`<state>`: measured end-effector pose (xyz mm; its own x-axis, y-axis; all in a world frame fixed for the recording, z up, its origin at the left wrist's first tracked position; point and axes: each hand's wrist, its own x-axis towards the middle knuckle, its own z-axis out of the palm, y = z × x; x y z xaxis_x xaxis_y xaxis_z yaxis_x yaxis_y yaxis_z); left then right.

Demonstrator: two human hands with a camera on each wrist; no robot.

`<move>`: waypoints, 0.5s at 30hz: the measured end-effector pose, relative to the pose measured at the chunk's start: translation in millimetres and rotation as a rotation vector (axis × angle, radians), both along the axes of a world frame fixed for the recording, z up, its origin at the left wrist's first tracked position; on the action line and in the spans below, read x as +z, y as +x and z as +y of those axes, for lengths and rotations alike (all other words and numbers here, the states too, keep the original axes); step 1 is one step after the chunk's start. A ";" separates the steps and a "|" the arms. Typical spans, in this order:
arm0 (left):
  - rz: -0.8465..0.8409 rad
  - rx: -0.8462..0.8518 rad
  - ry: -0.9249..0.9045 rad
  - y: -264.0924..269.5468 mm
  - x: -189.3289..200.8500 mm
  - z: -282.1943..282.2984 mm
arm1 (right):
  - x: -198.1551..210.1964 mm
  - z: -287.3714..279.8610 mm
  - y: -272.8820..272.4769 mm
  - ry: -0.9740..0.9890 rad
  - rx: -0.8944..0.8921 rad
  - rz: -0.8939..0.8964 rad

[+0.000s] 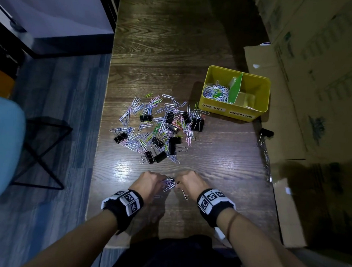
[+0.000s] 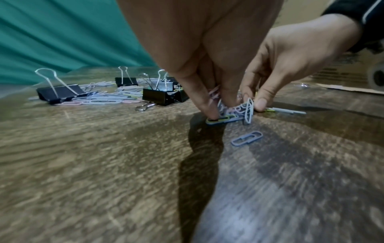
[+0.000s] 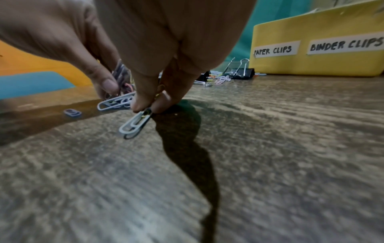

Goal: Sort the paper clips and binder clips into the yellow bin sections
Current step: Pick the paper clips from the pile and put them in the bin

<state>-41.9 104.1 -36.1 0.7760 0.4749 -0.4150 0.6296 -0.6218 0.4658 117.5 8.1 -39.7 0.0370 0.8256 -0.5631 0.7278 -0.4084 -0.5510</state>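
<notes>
A heap of pastel paper clips [image 1: 151, 122] mixed with black binder clips [image 1: 145, 118] lies mid-table. The yellow bin [image 1: 234, 111] stands at the right; its left section holds paper clips [image 1: 215, 91], and a green divider [image 1: 235, 87] splits it. Near the front edge my left hand [image 1: 149, 181] grips a small bunch of paper clips [image 2: 228, 110] with its fingertips down on the wood. My right hand [image 1: 186, 181] meets it and pinches a white paper clip [image 3: 135, 123]. A loose blue clip [image 2: 246, 138] lies just in front of the hands.
Cardboard boxes [image 1: 312, 88] line the right side. One binder clip [image 1: 266, 134] and a chain of clips [image 1: 267, 158] lie at the table's right edge. A teal chair [image 1: 5, 143] stands left of the wooden table [image 1: 174, 43].
</notes>
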 end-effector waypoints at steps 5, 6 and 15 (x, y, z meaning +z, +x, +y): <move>-0.006 0.145 -0.100 1.3 2.5 10.1 | 2.1 1.7 10.8 0.031 0.019 0.029; -0.019 0.166 -0.137 1.4 4.2 11.9 | 0.6 2.0 13.1 0.038 0.016 0.040; -0.161 0.559 -0.723 -4.6 0.0 32.9 | 8.4 -1.3 39.3 0.049 -0.420 0.364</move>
